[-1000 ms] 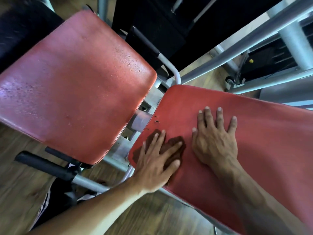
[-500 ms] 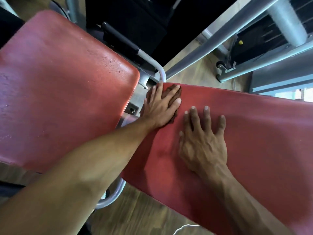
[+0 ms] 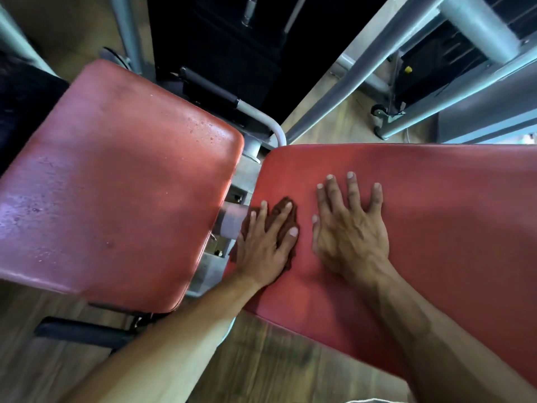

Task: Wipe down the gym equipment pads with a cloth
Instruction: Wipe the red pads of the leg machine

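Observation:
Two red pads fill the head view. The right pad [image 3: 436, 228] lies under both hands. My left hand [image 3: 266, 245] presses a dark brown cloth [image 3: 286, 209] flat onto that pad near its left edge, fingers straight and spread. Only the cloth's edges show around the fingers. My right hand [image 3: 350, 228] rests flat on the same pad just to the right of the cloth, fingers spread, holding nothing. The left pad [image 3: 116, 184] sits apart across a narrow gap, with water droplets on its surface.
A grey metal frame and bolts [image 3: 229, 225] show in the gap between the pads. A black-gripped handle [image 3: 84, 330] sticks out below the left pad. Grey machine beams [image 3: 363, 71] run at upper right, a dark weight stack [image 3: 220, 45] behind. Wooden floor [image 3: 276, 367] lies below.
My left hand has drawn the cloth back from the pad's far left corner toward me along the left edge. My right hand stays flat on the pad.

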Available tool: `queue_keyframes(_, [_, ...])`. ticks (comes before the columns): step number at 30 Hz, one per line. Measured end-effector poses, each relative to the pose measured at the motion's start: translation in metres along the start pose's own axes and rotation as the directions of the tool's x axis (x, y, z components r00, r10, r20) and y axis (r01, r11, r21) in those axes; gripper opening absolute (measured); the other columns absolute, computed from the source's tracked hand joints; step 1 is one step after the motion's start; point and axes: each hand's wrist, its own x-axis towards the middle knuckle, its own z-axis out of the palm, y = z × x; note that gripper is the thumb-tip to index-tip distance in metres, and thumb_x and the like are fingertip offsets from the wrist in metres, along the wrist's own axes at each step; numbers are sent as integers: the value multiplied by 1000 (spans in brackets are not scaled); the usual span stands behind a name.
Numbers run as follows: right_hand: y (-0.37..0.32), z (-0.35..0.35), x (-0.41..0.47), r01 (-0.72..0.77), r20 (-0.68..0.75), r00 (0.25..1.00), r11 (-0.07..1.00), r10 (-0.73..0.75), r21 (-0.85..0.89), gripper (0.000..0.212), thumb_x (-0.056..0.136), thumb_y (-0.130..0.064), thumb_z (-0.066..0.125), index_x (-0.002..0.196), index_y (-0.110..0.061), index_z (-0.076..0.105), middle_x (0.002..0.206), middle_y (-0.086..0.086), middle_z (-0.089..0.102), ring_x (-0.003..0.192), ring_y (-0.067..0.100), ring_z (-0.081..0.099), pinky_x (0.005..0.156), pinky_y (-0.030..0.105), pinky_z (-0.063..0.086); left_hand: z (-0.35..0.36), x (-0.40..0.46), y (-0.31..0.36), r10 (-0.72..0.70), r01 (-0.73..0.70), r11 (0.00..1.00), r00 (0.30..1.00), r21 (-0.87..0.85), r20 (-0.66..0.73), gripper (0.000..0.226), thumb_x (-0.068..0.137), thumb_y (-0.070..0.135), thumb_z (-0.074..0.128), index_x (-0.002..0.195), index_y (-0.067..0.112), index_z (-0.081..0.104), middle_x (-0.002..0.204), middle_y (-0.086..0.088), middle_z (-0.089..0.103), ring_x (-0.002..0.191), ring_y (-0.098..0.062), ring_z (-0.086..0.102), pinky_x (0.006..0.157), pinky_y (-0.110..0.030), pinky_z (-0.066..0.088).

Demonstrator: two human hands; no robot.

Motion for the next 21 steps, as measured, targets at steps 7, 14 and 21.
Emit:
queue_keyframes(7, [1,-11,-3,37,96,995,999,-39,23,62,102,-38,16,159,-12,13,167,5,8,153,32,-1,117,63,-3,1,-31,-4,-12,9,1000,995,-24,-101,67,97,52,14,149,18,39,156,-2,35,146,-22,25,120,-37,16])
queue_keyframes(14, [-53,-17,-44,131,21,989,948,-143,291,62,103,-37,24,159,-14,11,167,3,4,154,25,-2,120,55,5,-28,-60,-26,-106,92,991,982,-94,-157,66,95,55,16,133,15,53,133,-5,58,122,-24,54,103,-40,43])
queue_keyframes(21, [-139,-18,-63,202,-76,979,875,-188,441,64,87,-34,29,139,-9,56,148,9,51,139,31,45,106,60,39,-108,-109,-68,-147,165,986,945,38,-291,55,101,43,25,144,14,42,149,-8,44,140,-23,36,116,-41,28])
